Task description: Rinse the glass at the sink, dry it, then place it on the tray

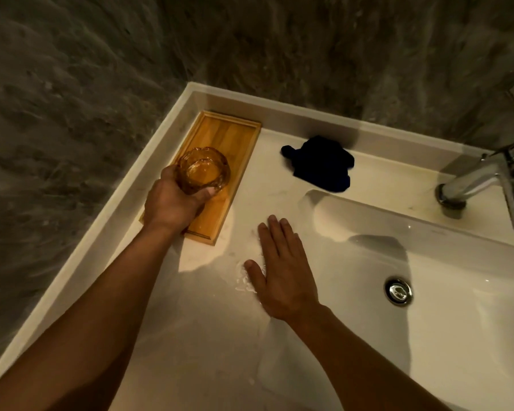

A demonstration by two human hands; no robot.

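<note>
An amber textured glass [204, 169] stands upright over the middle of the wooden tray [235, 137], which lies along the left rim of the white counter. My left hand [169, 206] wraps its near side, thumb and fingers around the wall; whether its base touches the tray I cannot tell. My right hand [281, 269] lies flat, palm down, fingers spread, on the wet counter just left of the sink basin [457, 292]. It holds nothing.
A crumpled dark blue cloth [321, 163] lies on the counter behind the basin, right of the tray. A chrome tap [481, 176] stands at the far right and a chrome drain plug [398, 291] sits in the basin. Dark stone walls enclose the corner.
</note>
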